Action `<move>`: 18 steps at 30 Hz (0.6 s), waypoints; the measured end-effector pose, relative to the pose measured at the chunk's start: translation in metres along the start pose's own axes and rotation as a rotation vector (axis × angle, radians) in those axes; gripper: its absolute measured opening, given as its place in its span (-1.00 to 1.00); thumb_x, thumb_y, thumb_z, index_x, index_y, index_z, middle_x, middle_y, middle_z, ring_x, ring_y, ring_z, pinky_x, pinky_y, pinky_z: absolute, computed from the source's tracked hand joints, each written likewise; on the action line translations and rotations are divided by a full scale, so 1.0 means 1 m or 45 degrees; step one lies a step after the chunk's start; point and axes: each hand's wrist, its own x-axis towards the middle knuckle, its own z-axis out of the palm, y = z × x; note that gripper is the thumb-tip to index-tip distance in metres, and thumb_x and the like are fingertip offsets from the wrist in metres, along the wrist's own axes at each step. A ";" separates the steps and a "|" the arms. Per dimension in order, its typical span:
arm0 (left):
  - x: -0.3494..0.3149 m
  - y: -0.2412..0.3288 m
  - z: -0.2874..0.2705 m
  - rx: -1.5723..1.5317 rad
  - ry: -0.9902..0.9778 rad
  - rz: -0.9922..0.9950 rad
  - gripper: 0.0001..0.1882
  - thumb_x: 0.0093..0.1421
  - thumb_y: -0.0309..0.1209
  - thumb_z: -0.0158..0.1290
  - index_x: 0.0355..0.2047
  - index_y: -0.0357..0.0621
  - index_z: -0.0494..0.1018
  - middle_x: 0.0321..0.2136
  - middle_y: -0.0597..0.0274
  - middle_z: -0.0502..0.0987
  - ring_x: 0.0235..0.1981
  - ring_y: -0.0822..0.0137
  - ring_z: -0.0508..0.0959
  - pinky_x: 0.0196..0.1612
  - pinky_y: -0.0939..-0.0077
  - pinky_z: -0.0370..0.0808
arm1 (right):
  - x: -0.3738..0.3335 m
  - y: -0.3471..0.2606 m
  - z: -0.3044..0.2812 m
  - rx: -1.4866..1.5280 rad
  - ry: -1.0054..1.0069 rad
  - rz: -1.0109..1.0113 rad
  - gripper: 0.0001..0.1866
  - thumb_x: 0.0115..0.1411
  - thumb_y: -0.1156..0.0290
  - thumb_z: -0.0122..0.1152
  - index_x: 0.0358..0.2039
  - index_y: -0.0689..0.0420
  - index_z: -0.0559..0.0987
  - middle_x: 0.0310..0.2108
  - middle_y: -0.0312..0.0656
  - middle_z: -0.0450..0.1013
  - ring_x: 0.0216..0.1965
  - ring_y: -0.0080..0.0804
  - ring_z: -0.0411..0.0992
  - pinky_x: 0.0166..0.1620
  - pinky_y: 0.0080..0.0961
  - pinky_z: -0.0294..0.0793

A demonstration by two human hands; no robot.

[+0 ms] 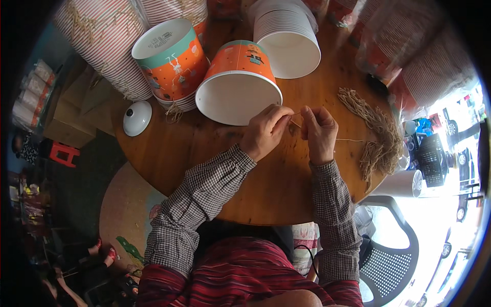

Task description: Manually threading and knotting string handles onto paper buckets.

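My left hand (266,130) and my right hand (319,132) are close together over the wooden table, each pinching a thin beige cord (296,113). The cord spans the small gap between my fingertips, and a thin end trails rightward from behind my right hand. Just beyond my left hand, an orange and green paper bucket (235,97) lies on its side with its white mouth facing me. At the right side of the table is a loose bundle of beige cords (381,135).
Left of the tipped bucket stands an orange and green bucket stack (174,66). A white lid with a black knob (137,118) rests at the table's left edge. White nested buckets (291,48) lie behind. Bagged bucket stacks (429,77) fill the far right; a grey chair (388,250) stands nearby.
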 end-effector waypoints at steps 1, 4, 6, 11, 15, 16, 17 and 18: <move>0.000 0.000 0.000 -0.020 0.000 -0.025 -0.80 0.09 -0.63 0.06 -0.25 -0.20 0.39 -0.43 0.09 0.47 -0.39 0.10 0.52 -0.37 0.33 0.48 | 0.000 0.001 0.000 -0.001 0.001 0.000 -0.80 0.21 0.40 0.20 -0.49 0.23 0.47 -0.68 -0.35 0.37 -0.69 -0.69 0.29 -0.63 -0.72 0.26; -0.004 -0.005 -0.001 0.105 -0.003 -0.041 -0.81 0.09 -0.61 0.06 -0.26 -0.19 0.40 -0.43 0.08 0.47 -0.39 0.10 0.52 -0.37 0.33 0.48 | -0.001 0.002 0.004 0.084 -0.043 -0.039 -0.81 0.21 0.40 0.19 -0.49 0.22 0.48 -0.69 -0.36 0.35 -0.69 -0.68 0.29 -0.62 -0.72 0.27; -0.004 -0.008 -0.002 0.105 0.005 -0.014 -0.83 0.10 -0.60 0.06 -0.27 -0.20 0.41 -0.43 0.08 0.48 -0.40 0.11 0.53 -0.38 0.34 0.48 | -0.002 0.001 0.004 0.041 -0.085 -0.103 -0.82 0.24 0.39 0.15 -0.44 0.24 0.50 -0.66 -0.34 0.37 -0.68 -0.68 0.29 -0.61 -0.71 0.28; 0.002 -0.003 -0.004 0.023 0.070 -0.058 -0.89 0.14 -0.57 0.06 -0.30 -0.22 0.44 -0.46 0.08 0.50 -0.45 0.14 0.54 -0.42 0.37 0.49 | 0.009 0.016 0.000 -0.078 -0.191 -0.048 -0.79 0.28 0.47 0.03 -0.12 0.28 0.46 -0.49 -0.28 0.44 -0.59 -0.64 0.37 -0.56 -0.70 0.36; 0.001 -0.001 -0.003 -0.022 0.123 -0.054 -0.90 0.15 -0.57 0.07 -0.30 -0.24 0.48 -0.47 0.12 0.53 -0.49 0.27 0.56 -0.44 0.47 0.49 | 0.011 0.028 0.009 -0.063 -0.361 0.097 -0.59 0.25 0.54 0.01 0.10 0.28 0.28 -0.30 -0.20 0.50 -0.46 -0.57 0.45 -0.42 -0.68 0.47; 0.001 0.000 -0.002 -0.063 0.144 -0.076 -0.91 0.14 -0.56 0.08 -0.31 -0.23 0.47 -0.49 0.11 0.52 -0.49 0.23 0.55 -0.45 0.44 0.48 | 0.010 0.029 0.010 -0.017 -0.412 0.131 -0.59 0.24 0.53 0.03 0.10 0.28 0.28 -0.29 -0.19 0.50 -0.44 -0.56 0.45 -0.39 -0.67 0.49; 0.001 0.001 -0.002 -0.062 0.143 -0.070 -0.91 0.14 -0.56 0.08 -0.31 -0.23 0.47 -0.49 0.11 0.52 -0.49 0.23 0.55 -0.45 0.44 0.48 | 0.011 0.028 0.008 -0.033 -0.466 0.137 -0.64 0.21 0.51 0.09 0.01 0.30 0.34 -0.35 -0.21 0.51 -0.42 -0.56 0.45 -0.39 -0.64 0.48; 0.001 0.003 -0.002 -0.109 0.145 -0.127 -0.91 0.14 -0.57 0.08 -0.31 -0.22 0.48 -0.49 0.12 0.52 -0.48 0.23 0.55 -0.45 0.44 0.48 | 0.011 0.026 0.004 -0.032 -0.465 0.132 -0.64 0.21 0.51 0.09 0.01 0.30 0.34 -0.35 -0.21 0.51 -0.42 -0.56 0.45 -0.39 -0.64 0.48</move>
